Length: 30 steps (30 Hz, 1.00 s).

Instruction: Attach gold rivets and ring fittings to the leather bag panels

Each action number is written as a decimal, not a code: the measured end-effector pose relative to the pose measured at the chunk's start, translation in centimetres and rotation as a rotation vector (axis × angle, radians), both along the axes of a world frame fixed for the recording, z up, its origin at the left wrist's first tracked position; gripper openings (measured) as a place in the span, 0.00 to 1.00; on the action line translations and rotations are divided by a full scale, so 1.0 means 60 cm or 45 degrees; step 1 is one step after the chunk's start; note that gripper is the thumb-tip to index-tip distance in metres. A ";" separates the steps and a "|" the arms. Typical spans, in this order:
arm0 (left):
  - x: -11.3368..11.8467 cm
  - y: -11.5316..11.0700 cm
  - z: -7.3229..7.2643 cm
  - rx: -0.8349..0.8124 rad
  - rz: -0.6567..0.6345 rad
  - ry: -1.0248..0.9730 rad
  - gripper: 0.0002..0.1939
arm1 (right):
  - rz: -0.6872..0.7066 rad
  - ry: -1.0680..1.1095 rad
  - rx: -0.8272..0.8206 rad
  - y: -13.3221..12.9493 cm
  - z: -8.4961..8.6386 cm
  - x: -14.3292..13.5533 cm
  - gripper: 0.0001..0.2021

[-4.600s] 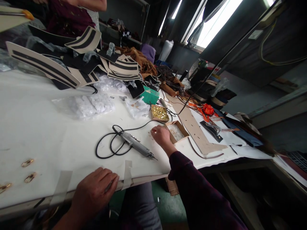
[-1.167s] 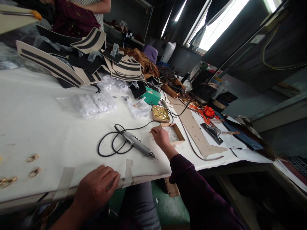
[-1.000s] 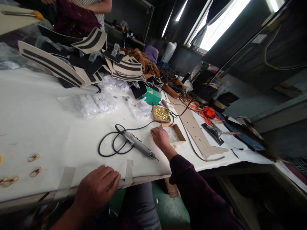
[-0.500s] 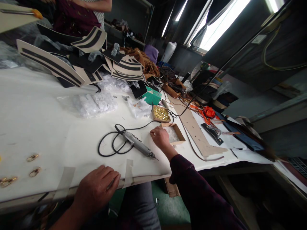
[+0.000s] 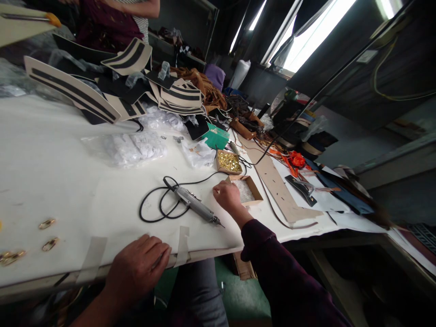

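Observation:
My left hand [image 5: 139,262] rests at the front edge of the white table [image 5: 116,200], fingers curled together; whatever may be inside them is hidden. Beside the left wall of a shallow cardboard box [image 5: 254,188] with small clear or whitish bits in it is my right hand [image 5: 227,196]. Its fingers are closed, and I cannot make out anything in them. A grey electric screwdriver [image 5: 197,205] lies between the hands, its thin bit towards me and its black cord [image 5: 141,209] looped at the left. Behind the right hand stands a small box of gold-coloured metal pieces [image 5: 229,161].
Gold-coloured clasps [image 5: 48,244] lie at the left. Further back are a plastic bag of white pieces [image 5: 132,149] and a heap of striped panels [image 5: 180,96]. A brown board [image 5: 272,181] and a black strap-like piece [image 5: 301,190] lie at the right. Another person [image 5: 143,9] stands across the table.

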<state>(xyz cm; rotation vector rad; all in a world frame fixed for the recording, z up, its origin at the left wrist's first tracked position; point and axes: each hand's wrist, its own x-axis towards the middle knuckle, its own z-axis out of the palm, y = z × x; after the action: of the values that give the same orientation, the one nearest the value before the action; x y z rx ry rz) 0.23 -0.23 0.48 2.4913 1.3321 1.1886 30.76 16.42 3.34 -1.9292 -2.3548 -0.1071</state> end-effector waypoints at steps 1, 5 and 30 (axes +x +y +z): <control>0.000 0.000 0.000 0.003 0.003 0.002 0.09 | 0.005 0.000 -0.004 -0.001 0.001 0.000 0.10; 0.001 0.000 -0.002 0.014 -0.003 0.022 0.09 | 0.020 0.004 -0.021 -0.004 0.004 0.000 0.10; -0.001 -0.003 -0.015 0.011 0.003 0.062 0.07 | -0.413 0.040 0.020 -0.069 0.028 0.117 0.13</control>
<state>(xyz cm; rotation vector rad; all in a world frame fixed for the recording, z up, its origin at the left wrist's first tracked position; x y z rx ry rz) 0.15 -0.42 -0.40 2.5414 1.3442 1.1431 37.79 12.26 5.02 -2.2691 -1.9963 -0.1166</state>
